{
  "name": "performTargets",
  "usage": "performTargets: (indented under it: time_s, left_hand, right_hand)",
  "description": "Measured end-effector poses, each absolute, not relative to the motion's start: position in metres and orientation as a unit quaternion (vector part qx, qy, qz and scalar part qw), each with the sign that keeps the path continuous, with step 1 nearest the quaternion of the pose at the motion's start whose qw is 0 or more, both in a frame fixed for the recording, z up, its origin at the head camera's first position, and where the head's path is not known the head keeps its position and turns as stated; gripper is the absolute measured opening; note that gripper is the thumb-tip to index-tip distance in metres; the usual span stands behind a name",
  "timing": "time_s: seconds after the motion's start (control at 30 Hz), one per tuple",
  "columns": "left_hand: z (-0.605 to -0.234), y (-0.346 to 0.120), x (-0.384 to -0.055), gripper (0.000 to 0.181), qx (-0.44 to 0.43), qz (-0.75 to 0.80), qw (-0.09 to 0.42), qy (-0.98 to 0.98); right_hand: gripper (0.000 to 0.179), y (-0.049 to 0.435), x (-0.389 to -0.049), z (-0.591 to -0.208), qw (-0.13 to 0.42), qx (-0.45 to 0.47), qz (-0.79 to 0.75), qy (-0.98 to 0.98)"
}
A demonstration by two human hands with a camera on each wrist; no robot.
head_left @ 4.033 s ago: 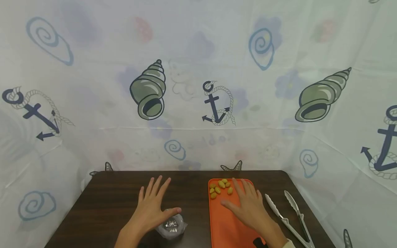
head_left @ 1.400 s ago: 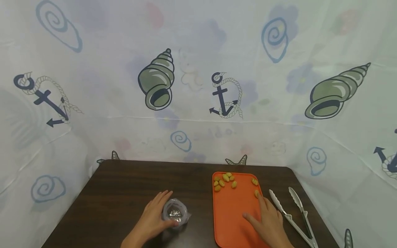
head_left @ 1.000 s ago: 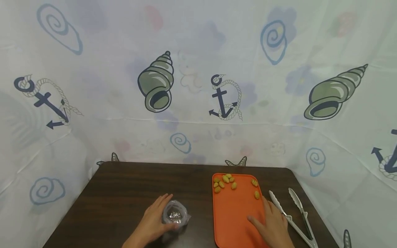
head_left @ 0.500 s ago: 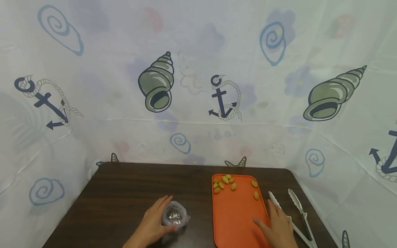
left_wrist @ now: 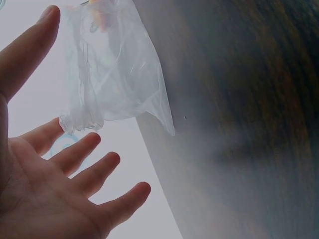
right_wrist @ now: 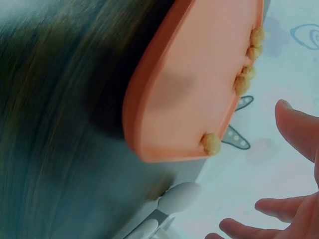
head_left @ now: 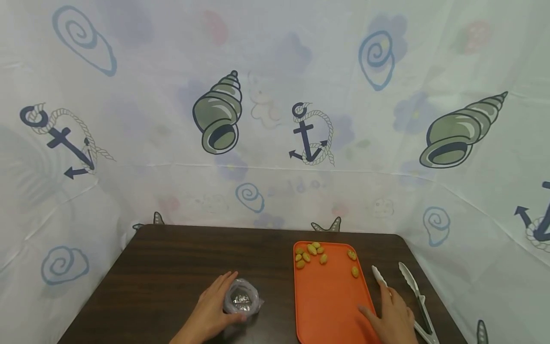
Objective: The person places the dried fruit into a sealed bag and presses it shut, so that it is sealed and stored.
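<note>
Pale cloth printed with green shells and navy anchors (head_left: 266, 52) hangs behind and along both sides of a dark brown wood-grain bench (head_left: 185, 253). On the bench's right half lies a rectangular orange tray with a low raised rim (head_left: 328, 303), and just beside its right edge lie silvery-white tongs (head_left: 427, 313), their two arms spread apart. The right hand (head_left: 393, 315) is over the left of those arms, fingers and thumb well parted and holding nothing; whether a fingertip touches cannot be told. Its place suggests that the step in hand is taking up the tongs, best done by closing round both handles together, clear of the tray's rim. Left of the tray, the left hand (head_left: 210, 308) has its thumb and fingers apart beside a crinkled clear plastic bag with a round mouth (left_wrist: 119, 74), gripping nothing; contact is unclear. Light steadying should serve better than squeezing, since thin film probably crumples easily. Smallest are yellow-brown oval pieces (head_left: 311, 249), most in the tray's far left corner, a few by its right edge, which a jolt could roll.
</note>
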State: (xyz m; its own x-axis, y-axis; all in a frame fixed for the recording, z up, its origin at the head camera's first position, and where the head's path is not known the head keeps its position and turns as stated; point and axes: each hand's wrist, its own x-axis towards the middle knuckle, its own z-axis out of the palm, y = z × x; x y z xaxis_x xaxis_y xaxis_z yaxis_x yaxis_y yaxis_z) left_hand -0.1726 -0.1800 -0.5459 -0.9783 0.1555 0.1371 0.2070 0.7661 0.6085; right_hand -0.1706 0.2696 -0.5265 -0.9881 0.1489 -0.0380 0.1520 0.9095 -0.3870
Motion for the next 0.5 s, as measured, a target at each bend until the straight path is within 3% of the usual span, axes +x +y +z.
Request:
performTargets:
  time_s: [0.5]
  left_hand:
    - [-0.546,-0.189,-0.186,0.112,-0.099,-0.338,0.03,-0.936]
  right_hand:
    - [0.117,0.285,-0.18,-0.546,0.013,0.13,-0.194,0.972]
